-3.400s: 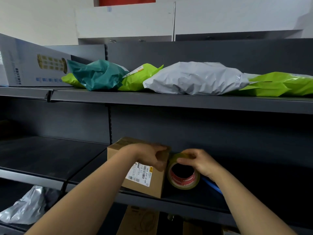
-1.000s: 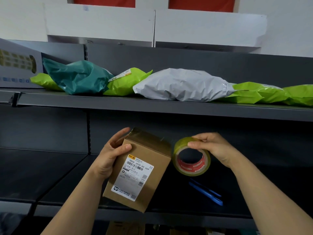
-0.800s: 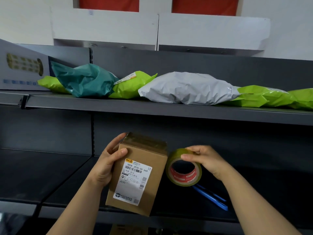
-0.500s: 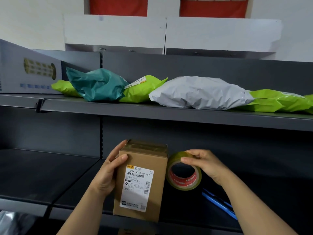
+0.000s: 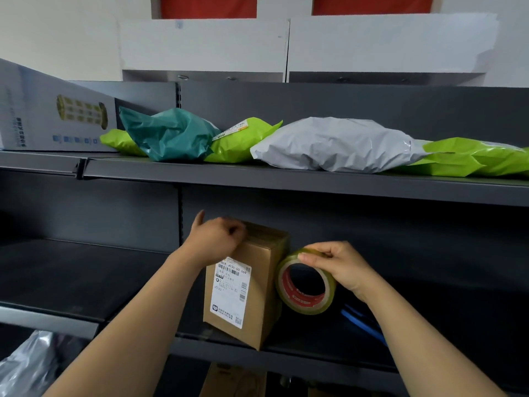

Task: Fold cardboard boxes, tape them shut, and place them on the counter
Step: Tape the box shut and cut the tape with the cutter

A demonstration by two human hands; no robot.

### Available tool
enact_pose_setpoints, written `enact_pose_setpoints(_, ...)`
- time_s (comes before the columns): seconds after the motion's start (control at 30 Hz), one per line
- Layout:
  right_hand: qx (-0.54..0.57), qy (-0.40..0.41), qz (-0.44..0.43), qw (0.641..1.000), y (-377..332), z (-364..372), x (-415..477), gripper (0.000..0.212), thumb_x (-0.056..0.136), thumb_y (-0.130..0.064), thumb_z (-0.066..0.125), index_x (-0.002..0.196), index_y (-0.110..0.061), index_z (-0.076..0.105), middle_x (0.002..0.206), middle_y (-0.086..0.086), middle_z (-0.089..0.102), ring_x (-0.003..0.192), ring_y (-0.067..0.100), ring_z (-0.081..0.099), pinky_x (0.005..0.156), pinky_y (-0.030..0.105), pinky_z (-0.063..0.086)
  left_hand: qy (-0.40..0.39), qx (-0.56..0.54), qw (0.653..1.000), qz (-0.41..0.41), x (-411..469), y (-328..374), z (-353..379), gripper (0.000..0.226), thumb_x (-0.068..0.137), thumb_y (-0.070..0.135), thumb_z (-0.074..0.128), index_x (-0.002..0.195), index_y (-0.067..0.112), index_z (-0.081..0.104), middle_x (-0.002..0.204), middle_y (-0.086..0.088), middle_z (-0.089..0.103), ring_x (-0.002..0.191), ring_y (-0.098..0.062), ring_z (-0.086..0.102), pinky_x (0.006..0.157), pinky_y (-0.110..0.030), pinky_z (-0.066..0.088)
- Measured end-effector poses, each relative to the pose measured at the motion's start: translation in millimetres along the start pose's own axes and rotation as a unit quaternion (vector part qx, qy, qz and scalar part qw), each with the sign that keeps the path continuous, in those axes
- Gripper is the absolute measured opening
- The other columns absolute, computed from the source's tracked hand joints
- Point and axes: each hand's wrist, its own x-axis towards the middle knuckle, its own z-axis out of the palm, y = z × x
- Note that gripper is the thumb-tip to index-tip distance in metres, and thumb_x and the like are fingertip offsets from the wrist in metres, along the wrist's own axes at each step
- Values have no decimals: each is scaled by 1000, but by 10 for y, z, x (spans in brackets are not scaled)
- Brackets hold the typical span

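Observation:
A small brown cardboard box [image 5: 257, 299] with a white shipping label stands upright on the dark middle shelf [image 5: 86, 282], its top taped. My left hand [image 5: 214, 242] rests on the box's top left edge with fingers curled, pressing on it. My right hand [image 5: 337, 265] pinches the top of a roll of clear tape [image 5: 306, 285] with a red core, held upright against the box's right side.
A blue tool [image 5: 363, 322] lies on the shelf behind my right forearm. The upper shelf [image 5: 286, 181] carries green, teal and grey mailer bags and a grey printed carton [image 5: 51, 116]. A brown box [image 5: 229, 379] shows below, and a silver bag [image 5: 25, 365] sits at the lower left.
The box went from tilted in my left hand to standing upright on the shelf. My left hand moved from its side to its top. The tape roll stayed beside the box.

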Motion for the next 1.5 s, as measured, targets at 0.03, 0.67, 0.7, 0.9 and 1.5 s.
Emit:
enact_pose_setpoints(0.03,7,-2,0,1000,1,5,-9,26,74,-35,77,95,-20,77,93,-4,77,91,10,71,88,25,53,-30,40,999,2,-11,67,7,43,100,55,27,134,43,51,145,8,49,139,-15,37,118,-49,-6)
enact_pose_setpoints(0.67,12,1,15,1000,60,23,-200,35,93,-39,58,126,-25,64,121,-14,63,112,1,56,83,8,40,41,-109,993,-3,-281,224,446,56,94,57,46,144,32,36,158,3,21,149,-22,-3,120,-51,9)
enact_pose_setpoints(0.7,3,10,16,1000,87,4,-208,35,94,-39,57,125,-26,64,119,-15,63,113,2,56,83,9,39,57,-131,990,-6,-300,236,481,52,95,50,49,142,31,38,157,2,19,149,-23,-4,119,-51,9)
enact_pose_setpoints(0.9,-52,57,67,995,315,-210,-231,52,96,-52,44,133,-19,58,126,-8,59,120,11,52,102,27,39,170,-244,954,-42,-403,448,672,35,96,31,56,131,31,52,148,3,24,137,-22,22,114,-46,30)
enact_pose_setpoints(1.5,-230,35,204,951,1565,-492,-269,49,86,-12,70,132,-17,58,134,5,58,119,21,57,97,27,44,209,-352,906,-105,-501,656,778,40,103,31,38,143,31,41,159,12,14,145,-17,21,115,-41,31)
